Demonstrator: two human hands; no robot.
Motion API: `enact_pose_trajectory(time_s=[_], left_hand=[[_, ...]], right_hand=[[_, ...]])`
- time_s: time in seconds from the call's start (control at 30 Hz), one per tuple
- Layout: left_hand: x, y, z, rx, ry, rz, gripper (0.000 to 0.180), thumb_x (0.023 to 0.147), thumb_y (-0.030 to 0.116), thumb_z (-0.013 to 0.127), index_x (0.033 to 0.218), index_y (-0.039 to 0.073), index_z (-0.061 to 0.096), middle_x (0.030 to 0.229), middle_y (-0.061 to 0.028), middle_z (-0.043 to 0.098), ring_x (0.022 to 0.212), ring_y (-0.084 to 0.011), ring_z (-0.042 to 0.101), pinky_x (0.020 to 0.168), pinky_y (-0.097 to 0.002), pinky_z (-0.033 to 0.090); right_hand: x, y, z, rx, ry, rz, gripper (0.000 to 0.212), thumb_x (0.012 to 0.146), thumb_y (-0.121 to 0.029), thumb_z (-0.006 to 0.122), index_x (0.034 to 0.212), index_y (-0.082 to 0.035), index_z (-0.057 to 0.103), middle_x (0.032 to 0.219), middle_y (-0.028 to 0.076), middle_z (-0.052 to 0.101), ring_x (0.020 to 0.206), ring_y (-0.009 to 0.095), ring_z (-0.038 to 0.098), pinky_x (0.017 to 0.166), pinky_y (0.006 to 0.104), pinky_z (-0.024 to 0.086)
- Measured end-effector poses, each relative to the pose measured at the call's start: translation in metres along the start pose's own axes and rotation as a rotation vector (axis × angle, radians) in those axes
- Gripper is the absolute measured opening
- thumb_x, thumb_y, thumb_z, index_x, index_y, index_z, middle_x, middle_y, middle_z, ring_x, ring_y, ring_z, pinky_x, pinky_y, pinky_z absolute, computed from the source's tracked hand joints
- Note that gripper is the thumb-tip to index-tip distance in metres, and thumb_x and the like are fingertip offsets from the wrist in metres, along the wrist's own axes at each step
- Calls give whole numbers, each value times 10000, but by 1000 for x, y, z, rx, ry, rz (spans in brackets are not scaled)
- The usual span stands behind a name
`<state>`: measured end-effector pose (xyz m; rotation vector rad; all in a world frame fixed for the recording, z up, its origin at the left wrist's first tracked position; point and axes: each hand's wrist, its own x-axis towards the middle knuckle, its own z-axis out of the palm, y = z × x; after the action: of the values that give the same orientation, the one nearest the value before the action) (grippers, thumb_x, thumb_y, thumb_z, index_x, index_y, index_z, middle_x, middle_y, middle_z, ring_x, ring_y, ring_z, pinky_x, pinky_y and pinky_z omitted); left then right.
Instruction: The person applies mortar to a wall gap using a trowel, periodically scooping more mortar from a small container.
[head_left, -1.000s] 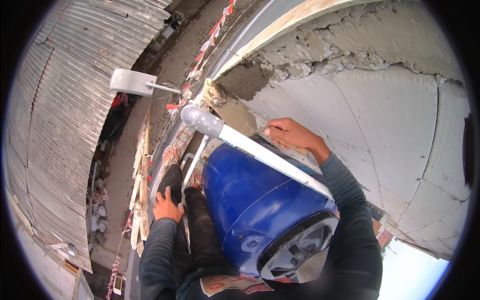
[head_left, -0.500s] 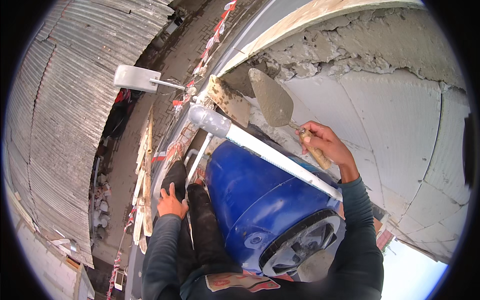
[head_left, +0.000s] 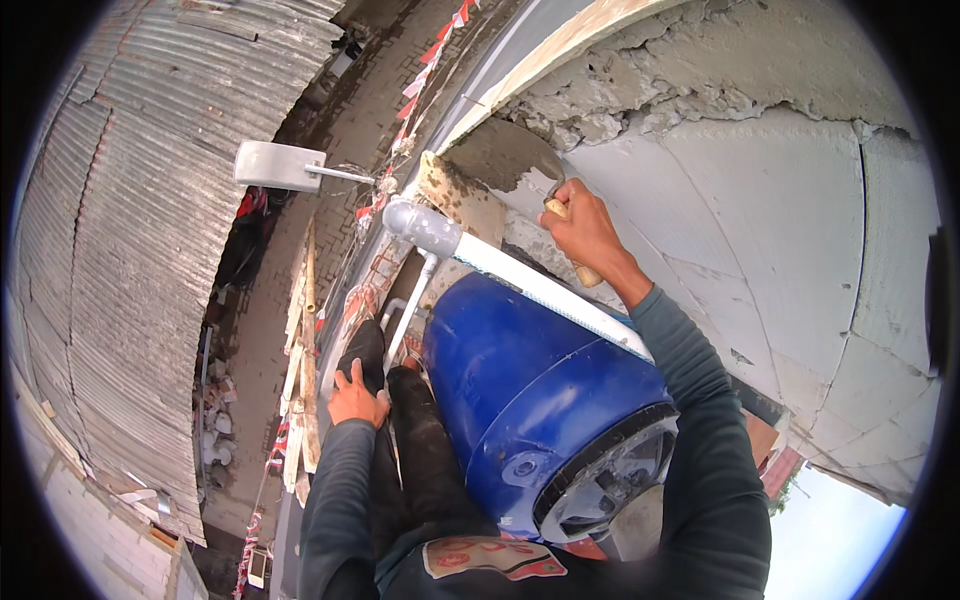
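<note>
My right hand (head_left: 585, 235) is closed round the wooden handle of a trowel (head_left: 587, 275), above the blue drum. The trowel's blade end meets a dark patch of wet mortar (head_left: 500, 152) on the wall; how much of that grey is blade I cannot tell. My left hand (head_left: 358, 402) rests with fingers spread on my dark-trousered leg, near the knee, holding nothing. Between the wall and my legs lies the blue drum (head_left: 540, 370), tilted, with a black rim. A mortar-stained board (head_left: 465, 200) sits beside the wet patch.
A white pipe (head_left: 550, 300) with a grey elbow (head_left: 420, 228) crosses above the drum. Pale block wall (head_left: 760, 220) runs along the right, with rough mortar above. At left are a lamp head (head_left: 280, 165), wooden poles (head_left: 305, 370), red-and-white tape (head_left: 425, 75) and a corrugated roof (head_left: 150, 250).
My right hand has moved up and left, bringing the trowel from in front of the wall onto it, at the wet patch. My left hand stays on my leg.
</note>
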<state>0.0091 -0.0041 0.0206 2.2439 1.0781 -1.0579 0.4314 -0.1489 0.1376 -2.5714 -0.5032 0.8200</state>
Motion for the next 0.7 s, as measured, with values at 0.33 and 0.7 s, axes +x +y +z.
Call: enact_pose_trajectory(time_s=[0.33,0.7], left_hand=[[9,6,1,-20,-2,52,951,767,435,781,1586,208,355,1424,-249,479,1116,-455,656,942,-515,544],[23,34,-5,-126,462,501,781,854,364,764,1528,152,433,1310,-260,555,1204,-458,580,1002,-522,494]], right_hand=[[-86,-21,-123,-26,-69,-56,294,868,-156,751,1031,2,564,870,184,686,780,294,663,708,416,496],[-480,-50,-307,-401,99,231,307,981,-300,668,1144,-42,636,827,180,673,764,377,651,690,456,483]])
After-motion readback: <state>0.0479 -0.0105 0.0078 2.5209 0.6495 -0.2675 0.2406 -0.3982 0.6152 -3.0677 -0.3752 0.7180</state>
